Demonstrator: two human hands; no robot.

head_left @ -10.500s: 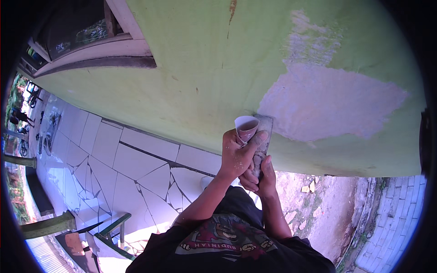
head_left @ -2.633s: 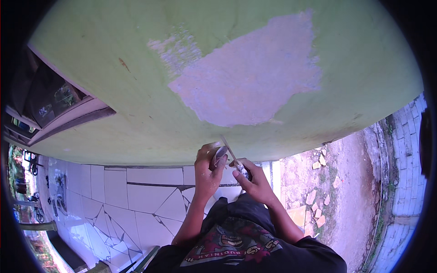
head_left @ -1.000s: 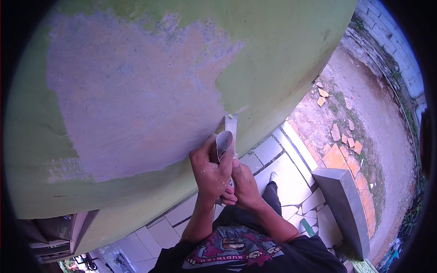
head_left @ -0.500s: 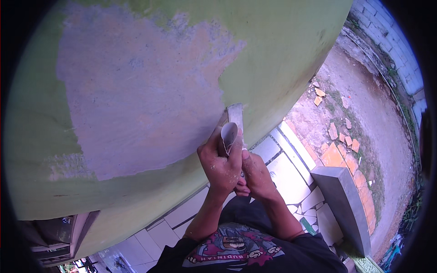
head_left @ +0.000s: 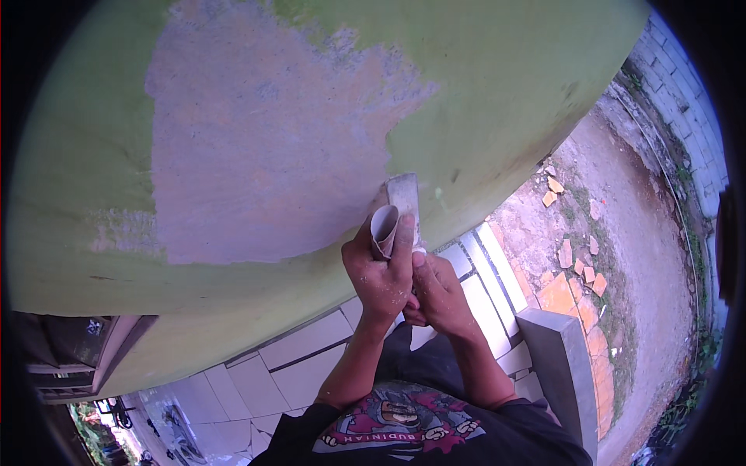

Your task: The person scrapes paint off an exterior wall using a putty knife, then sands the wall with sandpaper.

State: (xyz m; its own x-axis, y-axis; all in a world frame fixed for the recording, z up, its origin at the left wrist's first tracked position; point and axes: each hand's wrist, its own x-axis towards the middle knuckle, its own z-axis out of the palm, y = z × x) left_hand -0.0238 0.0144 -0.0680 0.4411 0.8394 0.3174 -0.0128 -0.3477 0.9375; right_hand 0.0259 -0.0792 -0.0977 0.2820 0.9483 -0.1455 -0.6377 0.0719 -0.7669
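Note:
Both my hands are closed together in front of a green wall, just off the lower right of its pale plastered patch. In my left hand is a curled sheet of pale paper, its open end facing up. A flat, whitish, plaster-smeared tool sticks up beside the sheet, its upper end at or close to the wall. My right hand is closed round the tool's lower end, the thumb lying near its base. White dust specks my fingers. Whether the tool touches the wall I cannot tell.
White tile flooring runs along the wall's foot. To the right stands a grey post or low wall. Beyond it, orange stone pieces lie on dirt ground before a white block wall. A framed opening sits lower left.
My view has turned, so the patch sits further right and its lower edge higher. Both hands keep their grip and stay near the patch's lower right edge.

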